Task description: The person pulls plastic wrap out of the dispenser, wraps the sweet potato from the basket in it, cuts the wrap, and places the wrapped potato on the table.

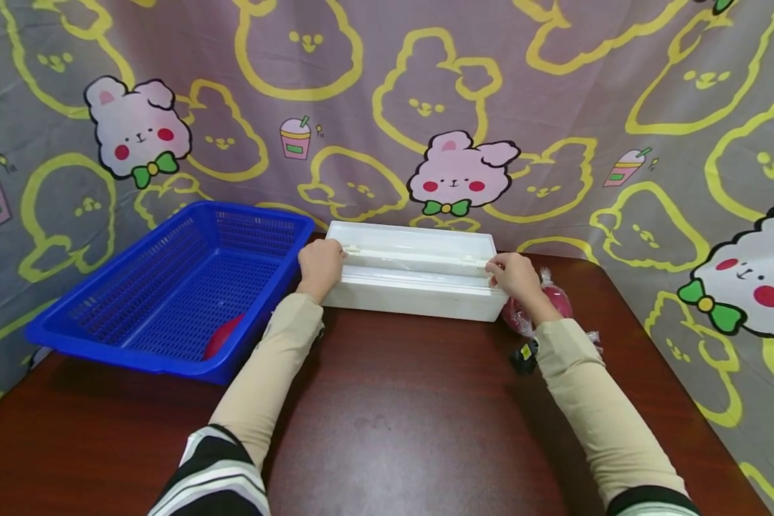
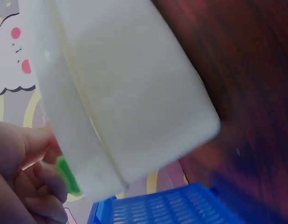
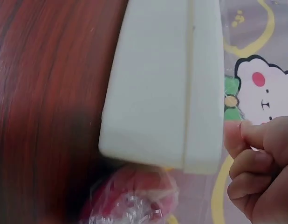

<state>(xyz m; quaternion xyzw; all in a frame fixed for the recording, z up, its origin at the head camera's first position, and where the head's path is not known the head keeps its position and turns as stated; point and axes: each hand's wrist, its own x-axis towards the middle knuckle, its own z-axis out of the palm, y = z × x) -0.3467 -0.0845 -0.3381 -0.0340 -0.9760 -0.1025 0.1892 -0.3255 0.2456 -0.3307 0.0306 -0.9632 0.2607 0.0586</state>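
A long white plastic-wrap dispenser box [image 1: 413, 297] stands on the table with its lid [image 1: 419, 236] raised at the back. Clear plastic film [image 1: 409, 261], faintly visible, stretches along the opening. At the box's left end my left hand [image 1: 320, 266] pinches the film's edge between thumb and finger. My right hand [image 1: 514, 274] pinches it at the other end, the remaining fingers curled. In the wrist views, the box's white end walls [image 2: 144, 93] [image 3: 148, 88] hide much of the film. A small green patch [image 2: 68, 176] shows beside the left fingers.
A blue plastic basket [image 1: 135, 365] stands to the left, holding a red item [image 1: 222, 337]. Right of the box lies a red item in clear wrap [image 1: 557, 297], partly behind the right wrist. A patterned curtain [image 1: 361, 72] hangs behind the dark wooden table [image 1: 400, 416].
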